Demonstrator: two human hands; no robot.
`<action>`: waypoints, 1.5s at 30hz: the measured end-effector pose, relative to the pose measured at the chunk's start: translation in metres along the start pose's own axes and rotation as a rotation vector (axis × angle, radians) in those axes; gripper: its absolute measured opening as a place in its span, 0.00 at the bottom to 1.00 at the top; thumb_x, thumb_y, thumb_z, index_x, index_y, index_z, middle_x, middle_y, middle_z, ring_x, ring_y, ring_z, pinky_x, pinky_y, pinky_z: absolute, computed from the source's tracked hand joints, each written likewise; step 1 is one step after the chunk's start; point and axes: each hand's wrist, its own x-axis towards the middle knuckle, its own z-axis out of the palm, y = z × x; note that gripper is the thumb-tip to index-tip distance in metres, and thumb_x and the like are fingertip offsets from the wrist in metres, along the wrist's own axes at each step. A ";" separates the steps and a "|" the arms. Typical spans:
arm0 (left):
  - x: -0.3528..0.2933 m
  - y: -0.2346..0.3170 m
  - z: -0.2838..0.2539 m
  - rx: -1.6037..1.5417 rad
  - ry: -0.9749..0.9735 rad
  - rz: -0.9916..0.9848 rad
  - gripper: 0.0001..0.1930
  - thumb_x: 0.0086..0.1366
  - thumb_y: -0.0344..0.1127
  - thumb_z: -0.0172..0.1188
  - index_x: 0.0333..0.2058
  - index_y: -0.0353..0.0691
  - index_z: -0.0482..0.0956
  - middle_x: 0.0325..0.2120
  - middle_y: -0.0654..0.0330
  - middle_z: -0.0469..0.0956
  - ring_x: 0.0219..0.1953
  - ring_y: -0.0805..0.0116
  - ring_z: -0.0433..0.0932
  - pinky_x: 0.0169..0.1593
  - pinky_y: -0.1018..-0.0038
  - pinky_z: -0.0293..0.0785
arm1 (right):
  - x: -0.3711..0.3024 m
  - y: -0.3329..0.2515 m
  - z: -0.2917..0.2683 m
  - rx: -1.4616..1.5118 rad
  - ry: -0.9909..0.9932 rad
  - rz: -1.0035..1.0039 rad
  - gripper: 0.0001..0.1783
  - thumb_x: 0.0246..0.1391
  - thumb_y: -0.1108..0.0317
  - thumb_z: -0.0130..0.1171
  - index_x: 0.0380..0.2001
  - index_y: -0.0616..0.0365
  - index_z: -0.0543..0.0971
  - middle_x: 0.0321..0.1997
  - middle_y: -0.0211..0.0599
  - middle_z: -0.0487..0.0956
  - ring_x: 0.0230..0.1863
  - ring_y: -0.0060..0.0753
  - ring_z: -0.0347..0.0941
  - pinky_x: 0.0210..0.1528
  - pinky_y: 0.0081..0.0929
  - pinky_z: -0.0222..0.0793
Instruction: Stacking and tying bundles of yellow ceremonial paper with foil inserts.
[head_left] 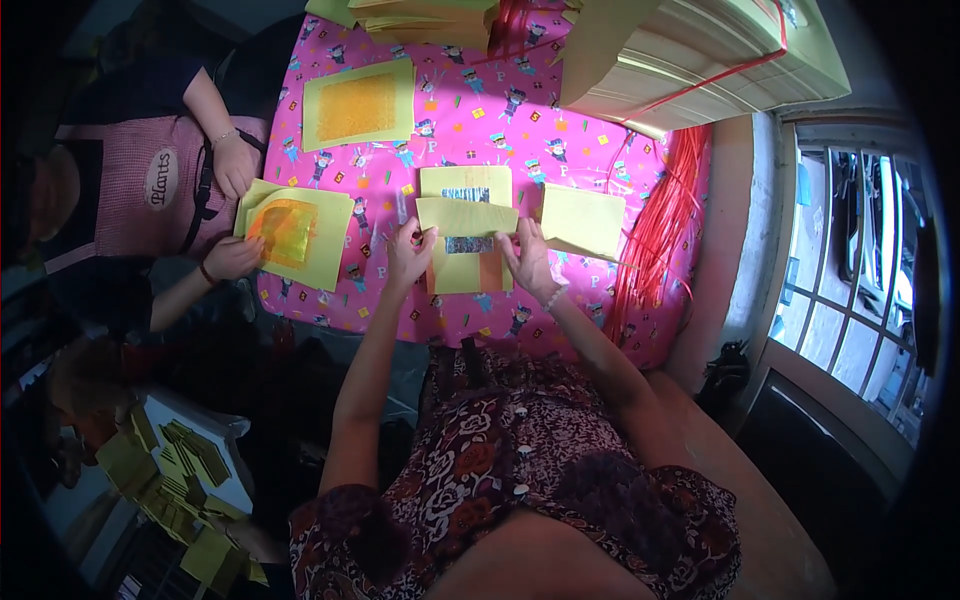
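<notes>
The left grip (409,254) was nearly closed, its thumb and forefinger pinched at the lower left corner of a yellow strip (467,217). The right grip (530,258) stood looser at the opposite end, fingers stretched forward and thumb set apart from them at the lower right corner; whether it was pressed firmly on the paper could not be told. The strip lay crosswise between the two grips, over a yellow sheet (467,275) that showed above and below it. A dark striped patch (466,194) on that sheet appeared on both sides of the strip.

Just right of the right grip was a yellow stack (583,220), and beyond it a heap of red strands (655,240) spilled down the pink patterned surface (470,118). Well left of the left grip, another person in a pink apron (110,190) touched a yellow sheet with a glossy orange square (285,235). Farther forward and to the left of both grips lay a sheet with an orange patch (357,107); forward and to the right rose a large pale bundle (710,60) tied with red ribbon (715,70).
</notes>
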 end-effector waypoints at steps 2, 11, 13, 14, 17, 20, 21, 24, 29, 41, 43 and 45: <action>0.002 0.003 0.001 -0.011 -0.012 -0.044 0.12 0.58 0.37 0.63 0.26 0.35 0.72 0.18 0.56 0.74 0.20 0.64 0.72 0.27 0.67 0.66 | -0.002 -0.001 0.002 -0.082 0.152 -0.245 0.13 0.61 0.64 0.54 0.34 0.64 0.68 0.29 0.47 0.68 0.34 0.49 0.66 0.37 0.44 0.63; 0.002 0.019 0.008 -0.003 0.015 -0.194 0.15 0.61 0.38 0.61 0.24 0.35 0.68 0.14 0.58 0.68 0.18 0.66 0.67 0.25 0.68 0.63 | 0.013 0.005 0.018 -0.049 0.151 0.025 0.14 0.59 0.62 0.56 0.32 0.64 0.69 0.31 0.52 0.70 0.37 0.54 0.66 0.40 0.48 0.62; 0.002 0.017 0.010 0.029 0.016 -0.212 0.15 0.62 0.39 0.60 0.24 0.35 0.67 0.14 0.57 0.68 0.18 0.64 0.68 0.26 0.66 0.64 | 0.015 0.005 0.020 -0.034 0.153 0.041 0.15 0.59 0.61 0.55 0.34 0.65 0.70 0.32 0.54 0.71 0.37 0.56 0.67 0.41 0.49 0.63; 0.002 0.017 0.011 0.103 0.024 -0.153 0.15 0.63 0.39 0.59 0.26 0.35 0.67 0.16 0.56 0.68 0.20 0.60 0.69 0.26 0.63 0.64 | 0.016 0.004 0.020 -0.040 0.143 0.069 0.15 0.59 0.61 0.55 0.34 0.65 0.70 0.32 0.56 0.72 0.38 0.57 0.68 0.41 0.50 0.63; 0.005 0.023 0.013 0.242 0.053 -0.030 0.14 0.65 0.41 0.56 0.29 0.36 0.66 0.19 0.52 0.70 0.23 0.52 0.71 0.28 0.58 0.64 | 0.021 0.005 0.019 -0.057 0.109 0.140 0.16 0.60 0.60 0.54 0.34 0.65 0.70 0.33 0.58 0.73 0.39 0.60 0.69 0.43 0.51 0.64; 0.010 0.023 0.009 0.322 0.026 0.009 0.14 0.66 0.42 0.54 0.32 0.36 0.66 0.22 0.49 0.71 0.25 0.48 0.72 0.29 0.55 0.64 | 0.020 0.004 0.022 -0.063 0.096 0.194 0.17 0.60 0.59 0.54 0.34 0.66 0.70 0.34 0.59 0.74 0.40 0.62 0.70 0.43 0.52 0.65; 0.014 0.023 0.009 0.335 -0.020 -0.012 0.14 0.67 0.43 0.54 0.33 0.36 0.66 0.23 0.48 0.72 0.26 0.47 0.73 0.29 0.55 0.65 | 0.022 0.005 0.022 -0.062 0.110 0.203 0.17 0.60 0.59 0.54 0.34 0.66 0.71 0.35 0.60 0.74 0.40 0.63 0.70 0.43 0.53 0.66; 0.021 0.020 0.013 0.282 -0.048 -0.093 0.14 0.67 0.43 0.53 0.34 0.37 0.66 0.25 0.46 0.73 0.29 0.44 0.74 0.31 0.54 0.66 | 0.025 0.003 0.022 -0.049 0.130 0.211 0.17 0.60 0.58 0.54 0.35 0.65 0.71 0.34 0.59 0.74 0.38 0.63 0.71 0.41 0.53 0.66; 0.020 0.008 0.013 0.260 -0.019 -0.090 0.15 0.67 0.43 0.53 0.35 0.37 0.64 0.23 0.46 0.71 0.29 0.42 0.73 0.32 0.53 0.65 | 0.024 -0.011 0.018 0.095 0.109 0.292 0.17 0.60 0.57 0.56 0.34 0.64 0.71 0.31 0.55 0.73 0.35 0.59 0.71 0.37 0.50 0.65; 0.026 0.006 0.013 0.253 -0.043 -0.135 0.15 0.68 0.45 0.52 0.35 0.39 0.64 0.22 0.47 0.72 0.27 0.42 0.74 0.31 0.52 0.65 | 0.029 -0.004 0.026 0.114 0.142 0.397 0.21 0.60 0.53 0.56 0.34 0.65 0.73 0.30 0.54 0.75 0.33 0.55 0.74 0.36 0.46 0.66; 0.027 0.004 0.013 0.249 -0.044 -0.151 0.15 0.68 0.46 0.52 0.36 0.40 0.64 0.21 0.48 0.73 0.27 0.42 0.74 0.31 0.52 0.65 | 0.031 -0.009 0.023 0.136 0.122 0.427 0.22 0.60 0.52 0.56 0.34 0.66 0.74 0.30 0.54 0.76 0.33 0.54 0.74 0.36 0.45 0.67; 0.028 0.004 0.013 0.246 -0.050 -0.176 0.15 0.67 0.46 0.53 0.35 0.41 0.64 0.21 0.49 0.73 0.27 0.42 0.75 0.31 0.52 0.65 | 0.032 -0.014 0.018 0.170 0.096 0.478 0.22 0.59 0.52 0.56 0.34 0.66 0.74 0.27 0.53 0.77 0.30 0.52 0.75 0.35 0.44 0.68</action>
